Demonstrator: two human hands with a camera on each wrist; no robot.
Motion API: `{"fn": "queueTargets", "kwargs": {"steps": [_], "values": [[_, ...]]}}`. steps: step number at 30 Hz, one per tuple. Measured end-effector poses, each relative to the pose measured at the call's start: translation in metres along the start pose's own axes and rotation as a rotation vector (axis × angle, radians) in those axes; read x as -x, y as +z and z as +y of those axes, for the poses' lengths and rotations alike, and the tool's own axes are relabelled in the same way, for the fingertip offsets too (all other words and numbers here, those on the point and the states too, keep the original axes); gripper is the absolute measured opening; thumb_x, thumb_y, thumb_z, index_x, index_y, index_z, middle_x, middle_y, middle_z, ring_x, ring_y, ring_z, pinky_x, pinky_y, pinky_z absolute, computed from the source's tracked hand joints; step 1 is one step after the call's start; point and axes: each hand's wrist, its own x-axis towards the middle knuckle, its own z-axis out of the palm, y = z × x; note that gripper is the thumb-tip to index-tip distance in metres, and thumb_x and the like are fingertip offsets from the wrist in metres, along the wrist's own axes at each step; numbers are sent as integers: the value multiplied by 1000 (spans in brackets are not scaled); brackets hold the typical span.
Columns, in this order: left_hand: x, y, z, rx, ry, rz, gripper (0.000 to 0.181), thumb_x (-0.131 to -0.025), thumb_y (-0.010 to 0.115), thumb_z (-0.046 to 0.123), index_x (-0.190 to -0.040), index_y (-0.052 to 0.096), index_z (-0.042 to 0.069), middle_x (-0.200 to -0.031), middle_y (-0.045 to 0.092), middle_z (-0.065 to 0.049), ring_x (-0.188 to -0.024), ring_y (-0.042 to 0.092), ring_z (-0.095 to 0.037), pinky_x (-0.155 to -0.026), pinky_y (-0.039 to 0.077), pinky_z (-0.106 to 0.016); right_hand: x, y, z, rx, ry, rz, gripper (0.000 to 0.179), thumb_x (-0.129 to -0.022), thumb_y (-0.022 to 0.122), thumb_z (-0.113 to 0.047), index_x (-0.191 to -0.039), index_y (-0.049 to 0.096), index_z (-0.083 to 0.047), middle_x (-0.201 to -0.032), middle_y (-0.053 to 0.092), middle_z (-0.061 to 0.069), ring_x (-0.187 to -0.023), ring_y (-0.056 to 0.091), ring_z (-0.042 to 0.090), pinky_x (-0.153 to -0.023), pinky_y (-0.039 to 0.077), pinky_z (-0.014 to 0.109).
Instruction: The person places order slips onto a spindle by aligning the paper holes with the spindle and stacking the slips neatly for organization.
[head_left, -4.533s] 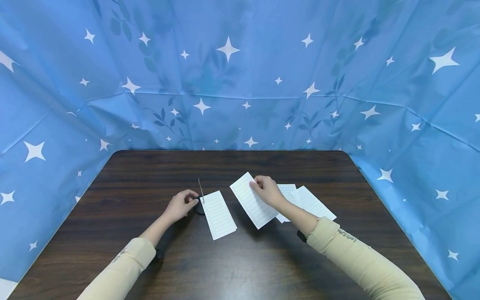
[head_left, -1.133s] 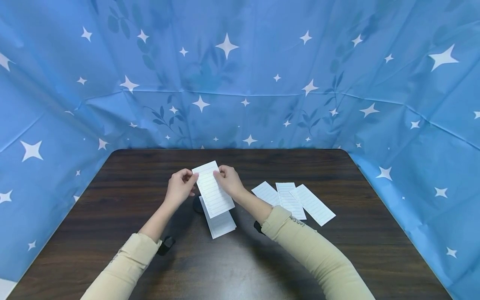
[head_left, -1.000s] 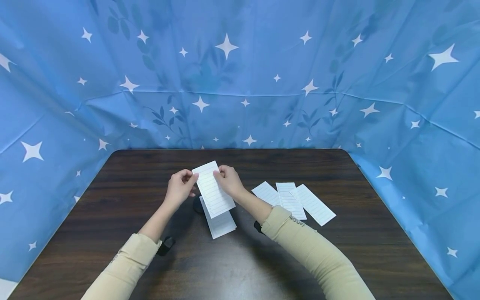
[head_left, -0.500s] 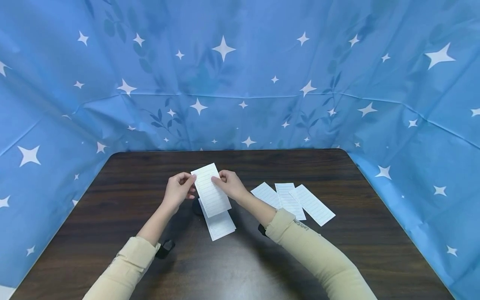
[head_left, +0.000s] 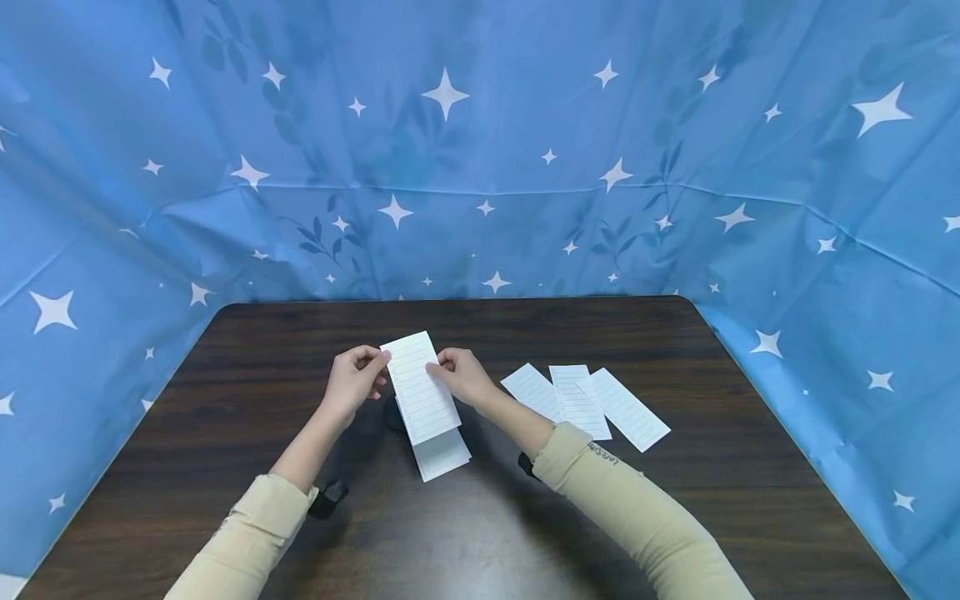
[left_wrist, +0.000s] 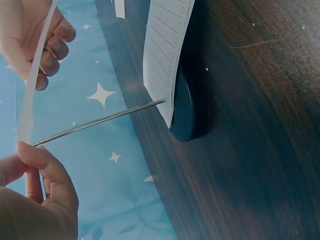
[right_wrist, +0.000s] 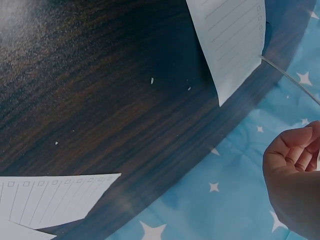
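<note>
You've got your left hand and right hand both pinching the lined sheet, so I'd ease it straight down the spike tbh.

The held sheet is showing white with thin ruling; the rod is appearing silvery, the base black. The tabletop is displaying dark-brown wood grain, the backdrop is bearing white stars on blue, and the sleeves are showing cream.

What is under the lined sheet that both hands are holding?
Other paper sheets, a metal spike rising from them and, lowest, a black base. In the head view, the lined sheet covers the others' upper part; the base is mostly hidden.
</note>
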Motion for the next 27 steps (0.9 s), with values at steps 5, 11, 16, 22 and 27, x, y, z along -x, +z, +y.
{"fn": "queueTargets", "kwargs": {"steps": [5, 11, 16, 22, 27], "values": [[-1, -1, -5, -35, -1, -24, 26, -96, 53, 20, -102, 60, -4, -76, 57, 0, -61, 54, -8, -48, 48, -19, 0, 1, 5, 27, 4, 1, 18, -94, 57, -13, -90, 61, 4, -60, 42, -2, -57, 37, 11, -51, 29, 20], [-1, 1, -14, -47, -28, -62, 26, -96, 52, 18, -105, 58, -6, -80, 60, -5, -62, 55, -9, -47, 46, -18, -1, 2, 13, 47, 33, -51, 17, -93, 57, -12, -93, 62, 5, -60, 42, -1, -57, 37, 11, -51, 30, 20], [-1, 4, -21, -80, -33, -78, 24, -95, 52, 15, -106, 57, -6, -85, 61, -8, -64, 56, -9, -46, 46, -17, 1, -2, 18, 25, 47, -113, 17, -92, 57, -8, -96, 62, 8, -60, 45, -2, -56, 39, 10, -50, 32, 18], [-3, 6, -28, -115, -35, -72, 22, -95, 54, 14, -103, 58, -5, -85, 62, -12, -67, 59, -15, -46, 46, -18, 2, -4, 24, -1, 129, -136, 21, -90, 63, -12, -101, 64, 6, -66, 60, 2, -59, 53, 11, -59, 51, 27], [-4, 7, -31, -143, -40, -68, 21, -94, 55, 16, -101, 59, -4, -87, 63, -14, -68, 59, -16, -46, 46, -18, 4, -5, 28, -34, 163, -121, 20, -87, 67, -13, -94, 67, 5, -64, 60, 1, -60, 57, 15, -60, 53, 26]]}}
